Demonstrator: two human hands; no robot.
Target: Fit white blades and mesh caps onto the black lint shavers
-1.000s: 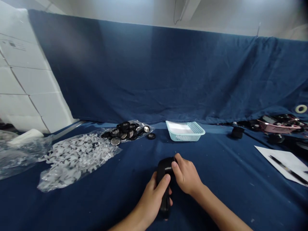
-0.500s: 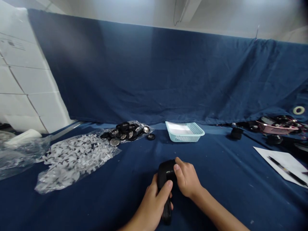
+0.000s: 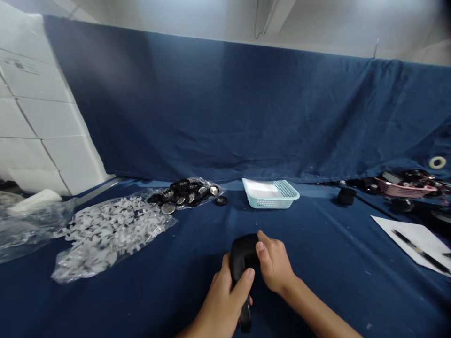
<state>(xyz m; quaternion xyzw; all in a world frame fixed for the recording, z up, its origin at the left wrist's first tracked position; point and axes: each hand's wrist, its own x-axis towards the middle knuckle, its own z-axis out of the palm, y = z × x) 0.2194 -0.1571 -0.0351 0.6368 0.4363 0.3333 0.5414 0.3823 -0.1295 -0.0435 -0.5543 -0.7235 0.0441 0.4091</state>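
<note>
A black handheld device (image 3: 243,249) with a long handle and a head bent to the right is held above the cloth, low in the middle of the view. Its exact kind does not show. My left hand (image 3: 229,291) is wrapped round the handle, thumb lying along the near side. At the head's right end, my right hand (image 3: 276,263) grips with thumb and fingers, covering that end. The handle's lower tip (image 3: 245,324) sticks out below my left hand.
On the blue cloth (image 3: 169,291) lie a bag of grey-white plastic pieces (image 3: 109,230) and a heap of round black parts (image 3: 186,192). A light-blue basket (image 3: 271,202) stands behind my hands. To the right are paper (image 3: 419,234), a pen (image 3: 419,249) and a pink basket (image 3: 405,188).
The device has turned slightly in my hands, and my left thumb sits a little lower and further right. Both hands keep their grip.
</note>
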